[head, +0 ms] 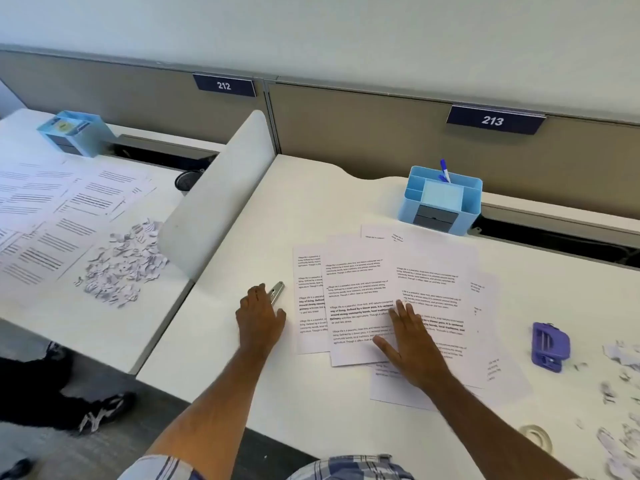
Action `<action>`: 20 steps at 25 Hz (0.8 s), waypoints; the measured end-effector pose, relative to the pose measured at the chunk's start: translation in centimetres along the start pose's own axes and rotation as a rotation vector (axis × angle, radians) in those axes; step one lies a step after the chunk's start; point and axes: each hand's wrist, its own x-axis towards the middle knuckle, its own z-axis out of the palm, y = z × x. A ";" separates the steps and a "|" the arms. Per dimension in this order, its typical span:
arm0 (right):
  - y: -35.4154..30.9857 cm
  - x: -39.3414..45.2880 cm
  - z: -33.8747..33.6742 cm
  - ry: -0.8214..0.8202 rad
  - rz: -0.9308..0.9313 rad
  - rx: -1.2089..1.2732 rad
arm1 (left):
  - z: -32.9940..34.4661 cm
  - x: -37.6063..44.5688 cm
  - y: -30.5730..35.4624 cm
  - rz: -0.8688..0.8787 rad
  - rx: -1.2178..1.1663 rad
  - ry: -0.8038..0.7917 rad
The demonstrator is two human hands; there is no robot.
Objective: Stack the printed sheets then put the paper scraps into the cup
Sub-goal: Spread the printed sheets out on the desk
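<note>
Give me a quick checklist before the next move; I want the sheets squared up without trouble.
1. Sheets stacked: not ok, fanned out and overlapping.
2. Right hand flat on the sheets: ok.
3. Left hand free: not ok, it rests on a metal tool.
4. Purple hole punch off the sheets: ok.
5. Scraps off the sheets: ok, at the right edge.
6. Cup ready: cannot tell, none seen.

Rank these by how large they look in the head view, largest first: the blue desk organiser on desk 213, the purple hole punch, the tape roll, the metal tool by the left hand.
1. Blue desk organiser
2. Purple hole punch
3. Tape roll, though it lies nearer the camera
4. Metal tool, partly hidden under the left hand, so unsure
</note>
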 end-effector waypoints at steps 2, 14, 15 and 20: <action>-0.8 0.3 0.3 0.004 -0.029 0.007 | -0.5 0.4 -0.1 -0.057 0.014 -0.040; -2.9 1.9 0.8 0.058 -0.101 -0.056 | 0.9 2.2 -0.7 -0.069 0.062 -0.043; -3.1 2.0 0.7 0.075 -0.109 -0.049 | 1.0 2.2 -0.7 -0.069 0.068 -0.032; -4.3 3.1 -0.1 0.097 -0.061 0.157 | 1.0 2.8 0.9 -0.264 -0.156 -0.077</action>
